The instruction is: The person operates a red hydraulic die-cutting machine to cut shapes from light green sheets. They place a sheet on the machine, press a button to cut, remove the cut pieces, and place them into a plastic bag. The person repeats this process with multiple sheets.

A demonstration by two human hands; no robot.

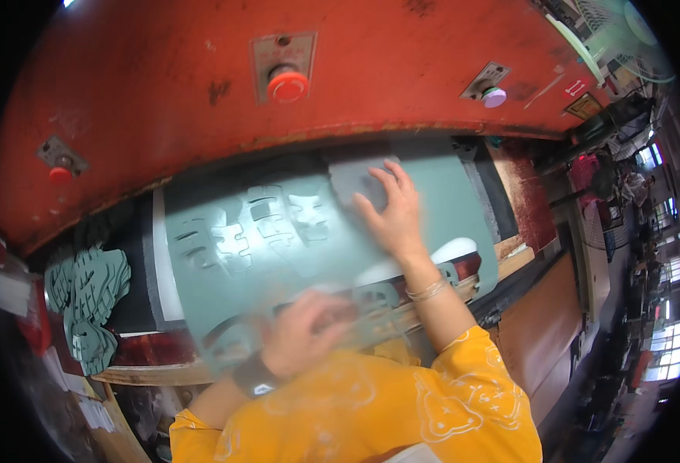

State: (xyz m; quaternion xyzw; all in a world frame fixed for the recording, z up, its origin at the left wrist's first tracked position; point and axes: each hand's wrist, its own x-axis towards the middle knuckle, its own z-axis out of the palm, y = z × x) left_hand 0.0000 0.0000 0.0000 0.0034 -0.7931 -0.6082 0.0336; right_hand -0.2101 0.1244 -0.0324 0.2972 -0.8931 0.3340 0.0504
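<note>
A large pale green sheet [425,231] lies under a red press, with several cut shapes [266,224] in its left half. On its far part sits a flat grey plate [349,179] with a wavy left edge. My right hand [398,212] reaches over that plate, thumb and fingers spread, the fingertips at its right part. Whether they press on it cannot be made out. My left hand [309,328], smeared by motion, is over the near edge of the sheet, where larger cut-out openings [378,297] show. Its fingers are too blurred to read.
The red press head [162,85] spans the far side, carrying a red push button [287,86], another red button [60,171] and a pale purple one [494,97]. Stacked green cut pieces [93,301] lie at left. A wooden rail [158,374] edges the bed. A green fan [625,35] stands far right.
</note>
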